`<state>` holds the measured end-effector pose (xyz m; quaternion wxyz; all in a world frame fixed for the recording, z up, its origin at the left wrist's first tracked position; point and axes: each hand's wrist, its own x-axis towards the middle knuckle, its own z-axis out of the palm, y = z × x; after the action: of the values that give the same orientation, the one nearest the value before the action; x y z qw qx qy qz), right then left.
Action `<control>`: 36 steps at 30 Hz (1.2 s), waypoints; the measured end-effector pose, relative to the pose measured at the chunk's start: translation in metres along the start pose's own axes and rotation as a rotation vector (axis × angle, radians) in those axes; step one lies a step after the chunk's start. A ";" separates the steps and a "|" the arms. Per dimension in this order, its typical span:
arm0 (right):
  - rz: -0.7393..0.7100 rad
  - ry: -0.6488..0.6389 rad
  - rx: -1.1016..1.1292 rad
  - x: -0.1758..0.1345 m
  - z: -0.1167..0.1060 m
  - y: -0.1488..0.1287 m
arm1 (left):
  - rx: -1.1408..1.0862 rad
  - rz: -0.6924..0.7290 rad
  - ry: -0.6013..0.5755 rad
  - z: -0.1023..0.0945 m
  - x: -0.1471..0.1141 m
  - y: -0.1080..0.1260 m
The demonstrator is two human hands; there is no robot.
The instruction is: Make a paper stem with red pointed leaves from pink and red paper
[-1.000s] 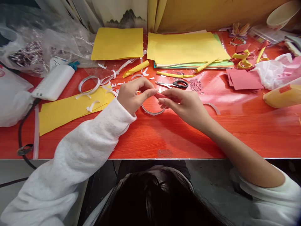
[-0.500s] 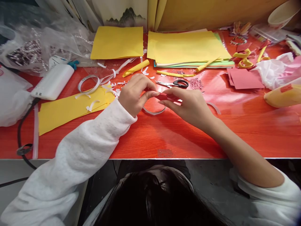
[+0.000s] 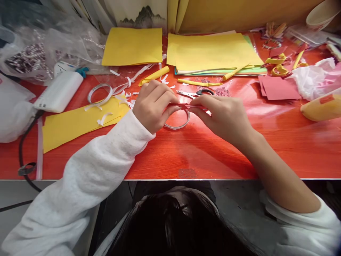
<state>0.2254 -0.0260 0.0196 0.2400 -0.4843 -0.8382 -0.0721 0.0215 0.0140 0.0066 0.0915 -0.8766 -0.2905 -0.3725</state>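
Note:
A narrow strip of folded or rolled red paper (image 3: 183,105) stretches between my two hands, above the table. My left hand (image 3: 154,105) pinches its left end between thumb and fingers. At the other end my right hand (image 3: 222,113) grips it the same way, and the fingers hide part of the paper. Just below lies a roll of double-sided tape (image 3: 178,125), partly covered by my hands. Small scissors (image 3: 204,92) with black handles rest behind my fingers, blades toward the left.
Yellow paper sheets (image 3: 213,51) are stacked at the back. Yellow strips (image 3: 74,124) and another tape roll (image 3: 99,94) lie on the left, near a white power strip (image 3: 60,92). Red paper squares (image 3: 279,89) and a pink-white plastic bag (image 3: 311,78) sit at right. White scraps are scattered about.
My right hand has shifted slightly right and turned, its fingers now lying flatter along the red paper. The paper looks narrower and straighter between the hands. My left hand stays nearly in place.

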 end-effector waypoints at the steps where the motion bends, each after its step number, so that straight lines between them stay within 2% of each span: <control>1: -0.007 0.004 -0.026 0.000 0.000 0.000 | -0.012 -0.021 -0.036 0.000 -0.001 0.000; 7: -0.087 -0.040 -0.087 0.000 -0.002 -0.005 | 0.003 0.017 -0.095 0.004 -0.005 0.001; 12: -0.143 -0.029 -0.130 0.000 -0.002 -0.007 | 0.049 0.138 -0.018 0.007 -0.005 -0.001; 14: -0.163 -0.027 -0.140 0.000 -0.002 -0.006 | 0.029 0.109 -0.039 0.008 -0.005 -0.003; 17: -0.171 -0.035 -0.145 -0.001 -0.003 -0.006 | -0.049 -0.007 -0.140 0.007 -0.003 -0.004; 19: -0.172 -0.038 -0.147 -0.001 -0.004 -0.006 | -0.035 -0.013 -0.151 0.006 -0.003 -0.002; 24: -0.166 -0.045 -0.139 0.000 -0.005 -0.007 | 0.159 0.130 -0.035 0.007 -0.003 0.000; 29: -0.189 -0.072 -0.107 0.000 -0.005 -0.011 | 0.252 0.301 0.128 0.014 -0.005 -0.004; 36: -0.217 -0.058 -0.112 0.000 -0.006 -0.010 | 0.184 0.307 0.135 0.013 -0.005 -0.004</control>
<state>0.2189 -0.0337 0.0261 0.1793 -0.4054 -0.8869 -0.1303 0.0244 0.0197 -0.0068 0.2462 -0.8716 -0.1791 -0.3842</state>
